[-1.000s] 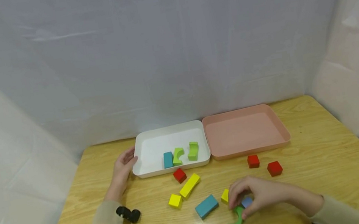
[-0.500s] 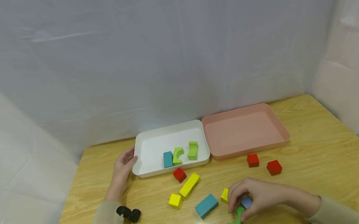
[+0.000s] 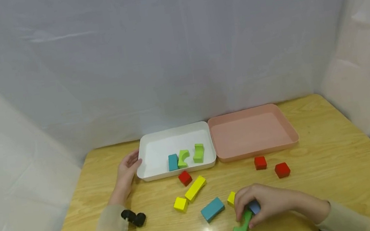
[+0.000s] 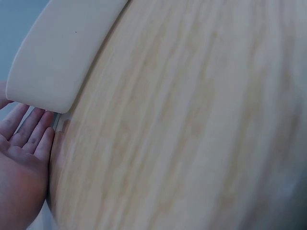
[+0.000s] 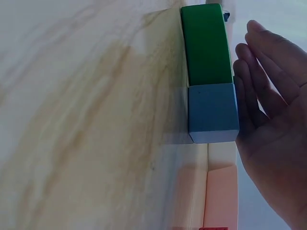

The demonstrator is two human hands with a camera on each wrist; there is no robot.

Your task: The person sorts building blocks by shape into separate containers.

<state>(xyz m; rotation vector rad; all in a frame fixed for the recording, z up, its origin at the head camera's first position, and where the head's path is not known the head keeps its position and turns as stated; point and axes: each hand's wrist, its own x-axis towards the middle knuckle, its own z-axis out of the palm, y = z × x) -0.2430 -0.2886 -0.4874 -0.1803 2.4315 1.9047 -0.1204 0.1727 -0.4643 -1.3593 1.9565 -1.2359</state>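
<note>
My left hand (image 3: 125, 178) is at the left end of the white tray (image 3: 157, 143), thumb by the rim. In the left wrist view its fingers (image 4: 29, 124) are nearly straight beside the tray's pale wall (image 4: 62, 52). My right hand (image 3: 268, 200) is spread loosely over a green arch block (image 3: 242, 228) and a small blue block (image 3: 254, 207). The right wrist view shows the green block (image 5: 206, 43) and blue block (image 5: 213, 108) in line on the table, with a gap between the fingertips and the green block. A yellow cube (image 3: 231, 199) is partly behind that hand.
Inside the white tray lie two light-green arch blocks and a blue block (image 3: 173, 162). A pink tray (image 3: 255, 152) adjoins it on the right. Around my hands are a blue block (image 3: 213, 209), a yellow bar (image 3: 195, 189), a yellow cube (image 3: 181, 204) and several red cubes (image 3: 282, 170).
My right hand has shifted slightly toward me over the green arch block. The left hand stays by the tray. The whole head view has tilted down a little.
</note>
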